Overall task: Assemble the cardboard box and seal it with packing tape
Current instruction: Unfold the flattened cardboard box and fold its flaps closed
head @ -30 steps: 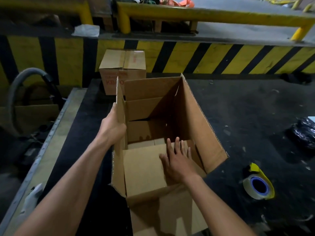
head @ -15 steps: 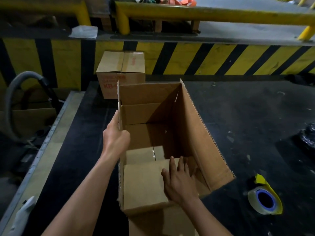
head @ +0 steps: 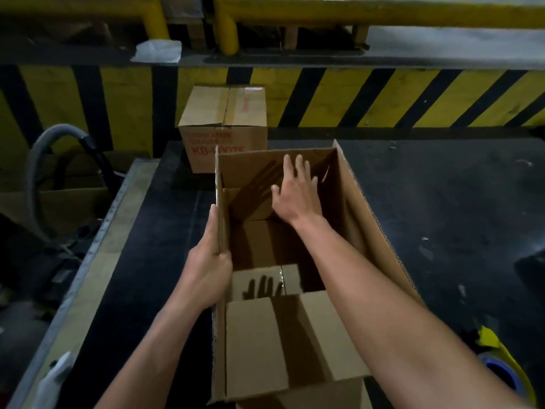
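Brown corrugated cardboard box (head: 362, 231) stands open on the black table (head: 457, 202). The left hand (head: 206, 270) pinches its nine-o'clock wall; the right hand (head: 295, 193), fingers spread and empty, reaches toward the twelve-o'clock flap.

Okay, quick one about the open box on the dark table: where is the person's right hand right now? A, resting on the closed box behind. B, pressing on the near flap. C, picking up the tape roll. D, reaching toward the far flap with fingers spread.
D: the right hand is stretched out, fingers spread, at the far flap of the open box, not gripping anything.
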